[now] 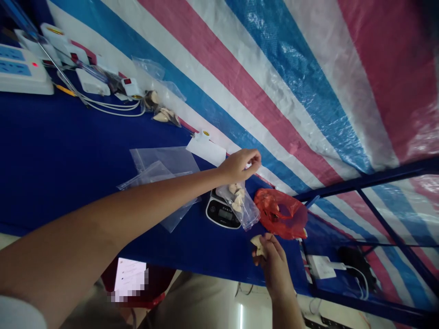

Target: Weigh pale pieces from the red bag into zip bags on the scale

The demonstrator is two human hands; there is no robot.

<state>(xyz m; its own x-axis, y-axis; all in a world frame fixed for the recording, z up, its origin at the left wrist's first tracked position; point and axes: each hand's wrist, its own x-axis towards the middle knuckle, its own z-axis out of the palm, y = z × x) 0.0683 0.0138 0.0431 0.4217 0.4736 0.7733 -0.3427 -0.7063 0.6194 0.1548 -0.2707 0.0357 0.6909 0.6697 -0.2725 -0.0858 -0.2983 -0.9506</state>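
Note:
My left hand (242, 167) is raised above the far side of a small kitchen scale (219, 218), its fingers curled together; whatever may be in them is hidden. On the scale lies a clear zip bag (252, 214) with several pale cream slices (236, 196) inside, and it hangs over the scale's right edge. Near the table's front edge, my right hand (274, 258) grips a pale cream slice (259, 245) between thumb and fingers. Just beyond that hand sits a red plastic bag (281, 212) with its top loosely open; its contents are hard to make out.
Flat clear zip bags (164, 160) lie under my left forearm, beside a white card (206, 151). Small filled bags (166, 115), cables and a power strip (24, 71) line the back left. A striped sheet (240, 68) rises behind the blue table (85, 137). A charger (322, 267) sits right.

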